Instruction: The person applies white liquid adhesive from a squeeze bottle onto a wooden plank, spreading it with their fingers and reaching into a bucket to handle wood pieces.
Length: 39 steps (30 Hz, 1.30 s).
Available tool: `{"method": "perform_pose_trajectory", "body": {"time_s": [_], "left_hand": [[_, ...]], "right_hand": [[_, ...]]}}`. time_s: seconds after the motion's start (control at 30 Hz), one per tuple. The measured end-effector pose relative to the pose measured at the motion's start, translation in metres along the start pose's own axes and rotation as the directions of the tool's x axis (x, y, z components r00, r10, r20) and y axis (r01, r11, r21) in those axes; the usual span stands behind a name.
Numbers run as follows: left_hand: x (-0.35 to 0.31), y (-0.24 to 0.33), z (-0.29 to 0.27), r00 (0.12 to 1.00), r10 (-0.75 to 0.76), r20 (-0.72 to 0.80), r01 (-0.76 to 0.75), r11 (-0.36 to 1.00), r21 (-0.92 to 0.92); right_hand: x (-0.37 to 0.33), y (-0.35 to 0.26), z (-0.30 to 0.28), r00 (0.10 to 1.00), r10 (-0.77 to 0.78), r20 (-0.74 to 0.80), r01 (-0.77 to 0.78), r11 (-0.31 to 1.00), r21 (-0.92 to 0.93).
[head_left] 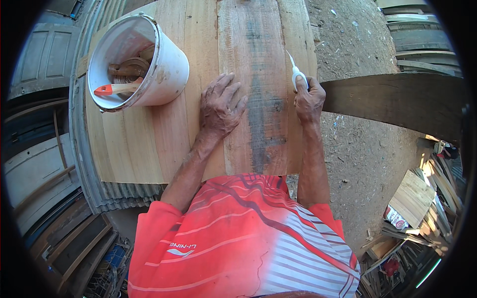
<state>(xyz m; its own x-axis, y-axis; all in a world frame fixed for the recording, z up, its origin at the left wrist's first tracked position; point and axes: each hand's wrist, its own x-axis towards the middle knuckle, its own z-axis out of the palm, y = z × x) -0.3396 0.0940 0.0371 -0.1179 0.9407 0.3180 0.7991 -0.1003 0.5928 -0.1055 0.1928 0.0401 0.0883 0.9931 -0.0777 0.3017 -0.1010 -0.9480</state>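
My left hand [221,108] lies on the wooden board surface [198,44], fingers spread over the planks and holding nothing. In my right hand [309,102] is a small white glue bottle [299,82] with a long thin nozzle that points up and away from me. That hand is over the right edge of the boards. To the left of my left hand stands a white bucket [171,74], its mouth turned toward the left. Inside it rest a paintbrush [117,88] with an orange-tipped handle and a brown curved object [130,67].
A dark plank [392,102] reaches in from the right toward the boards. Corrugated metal sheet [82,149] shows along the left side. Scrap wood [412,198] is piled at the lower right, and stacked boards [422,42] lie at the upper right. Bare ground [357,159] runs between.
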Motion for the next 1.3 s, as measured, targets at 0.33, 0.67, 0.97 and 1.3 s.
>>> {"method": "perform_pose_trajectory", "body": {"time_s": [0.33, 0.67, 0.97, 1.3], "left_hand": [[0.0, 0.0, 0.001, 1.0, 0.01, -0.015, -0.01, 1.0, 0.02], [0.0, 0.0, 0.0, 1.0, 0.003, 0.002, -0.003, 1.0, 0.019], [-0.001, -0.001, 0.0, 1.0, 0.003, 0.005, -0.003, 1.0, 0.023], [-0.001, -0.002, 0.001, 1.0, 0.0, -0.002, 0.0, 1.0, 0.007]], "right_hand": [[0.006, 0.001, 0.004, 0.999, -0.048, -0.017, 0.047, 0.996, -0.075], [0.006, 0.001, 0.005, 0.998, -0.048, -0.029, 0.046, 0.997, -0.069], [0.005, 0.001, 0.006, 0.995, -0.09, -0.032, 0.087, 0.993, -0.086], [-0.008, 0.0, -0.001, 0.999, -0.025, -0.021, 0.024, 0.999, -0.045]]}}
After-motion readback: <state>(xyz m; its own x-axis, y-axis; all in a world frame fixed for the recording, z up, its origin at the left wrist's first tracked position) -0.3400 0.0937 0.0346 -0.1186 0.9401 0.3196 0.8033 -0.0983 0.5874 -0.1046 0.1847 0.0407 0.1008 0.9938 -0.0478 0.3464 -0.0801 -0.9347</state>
